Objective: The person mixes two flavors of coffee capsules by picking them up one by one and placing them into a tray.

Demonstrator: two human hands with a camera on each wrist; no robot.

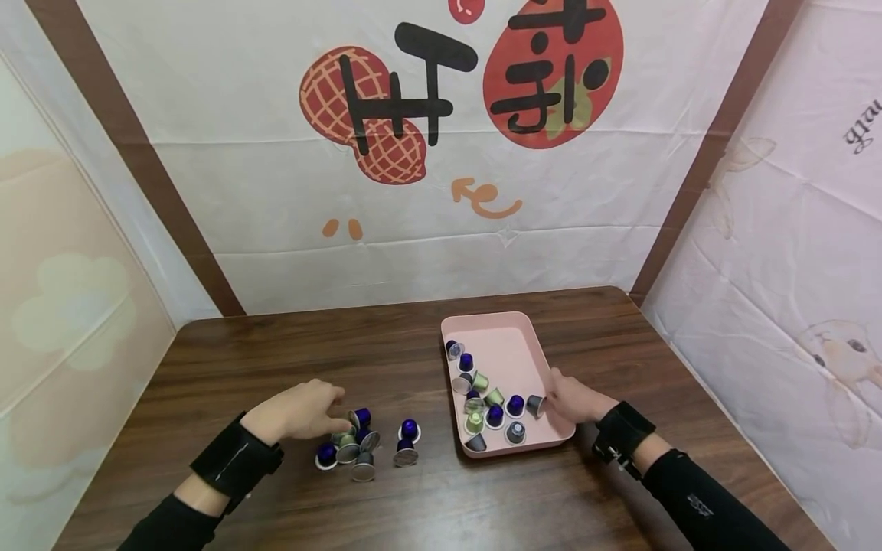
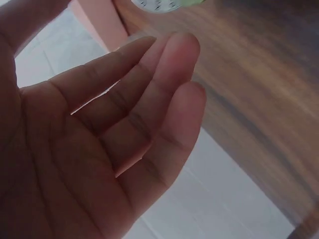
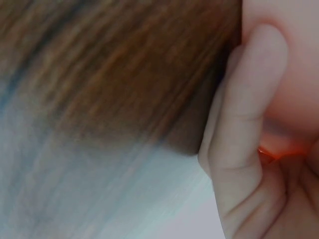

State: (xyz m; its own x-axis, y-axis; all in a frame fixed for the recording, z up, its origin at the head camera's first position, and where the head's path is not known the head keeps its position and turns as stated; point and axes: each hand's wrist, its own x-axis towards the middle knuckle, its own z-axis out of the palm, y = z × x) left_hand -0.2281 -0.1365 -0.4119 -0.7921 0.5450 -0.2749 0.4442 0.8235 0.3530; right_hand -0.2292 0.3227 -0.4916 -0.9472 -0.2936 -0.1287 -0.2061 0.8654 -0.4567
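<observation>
My left hand [image 1: 303, 412] is just left of a small heap of coffee capsules [image 1: 347, 453], its thumb reaching to the heap's edge. Blue, green and grey capsules make up this heap. In the left wrist view the fingers [image 2: 174, 114] are loosely bent, with nothing between them. A pink tray [image 1: 506, 337] lies to the right, and my right hand [image 1: 575, 396] grips its right rim. In the right wrist view the fingers [image 3: 244, 109] lie against the tray's pink side [image 3: 299, 89]. Several capsules [image 1: 494, 415] sit in the tray, mostly along its left and near sides.
Two blue capsules, one [image 1: 409, 430] behind the other [image 1: 405, 453], stand between heap and tray. The brown wooden table [image 1: 289, 344] ends at a white printed curtain [image 1: 413, 268] behind, with more cloth on both sides.
</observation>
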